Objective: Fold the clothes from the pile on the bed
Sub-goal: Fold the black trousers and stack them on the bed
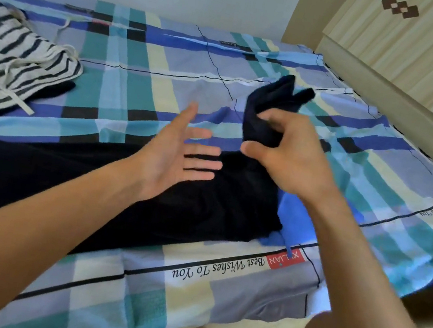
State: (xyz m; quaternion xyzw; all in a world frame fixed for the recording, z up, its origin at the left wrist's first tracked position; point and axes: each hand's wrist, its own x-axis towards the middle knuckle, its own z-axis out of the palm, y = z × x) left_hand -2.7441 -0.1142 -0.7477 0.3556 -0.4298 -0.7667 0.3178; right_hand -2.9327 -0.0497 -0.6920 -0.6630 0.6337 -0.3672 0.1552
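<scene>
The black garment (62, 180) is held at one end by your right hand (295, 154). Your thumb and curled fingers pinch a bunched fold of it, and the cloth above the pinch stands up off the bed in two floppy points. From the grip, the rest of the garment drops to the mattress and lies long and flat across the near part of the bed, running under your left forearm and out of the left edge of the view. Your left hand (179, 154) is just beside the right one. Its palm is turned inward and its fingers are straight and spread over the black cloth, gripping nothing; you cannot tell from here whether the fingertips touch the fabric. A bright blue cloth (291, 217) peeks out from under the garment's right end, below your right forearm. All of this lies on a plaid sheet (168, 68) of blue, teal and cream, with a red label (284, 258) printed near the front edge. Well apart, at the far left, a white garment with dark stripes (11, 55) lies crumpled with its drawstrings loose. A cream cabinet (417, 54) stands along the right side of the bed.
</scene>
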